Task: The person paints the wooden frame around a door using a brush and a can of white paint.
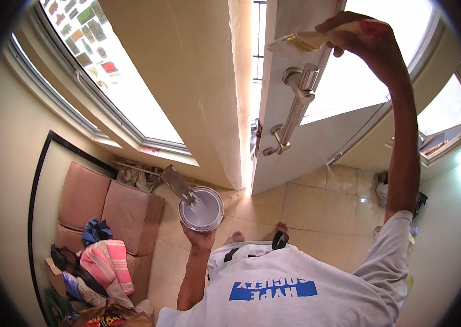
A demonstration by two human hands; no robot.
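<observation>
In my left hand (199, 238) is a small round tub (203, 226) of greyish-white paint, held from below near my waist. A flat, paint-smeared scraper (177, 183) leans over the tub's far left rim, its lower end in the paint. High at the upper right, my right hand (362, 41) is closed around a paintbrush (299, 42) with a gold-coloured ferrule and some red on its handle. Its pale bristles reach the upper part of a whitish door (285, 173), above a metal pull handle (297, 109); whether they touch the surface I cannot tell.
The door stands ajar beside a cream wall (187, 65), with bright light in the gap. At left, a brown sofa (127, 210) carries a pink striped cloth (108, 261) and other fabrics. Bags (385, 191) lie by the right wall. Tiles cover the floor (301, 218).
</observation>
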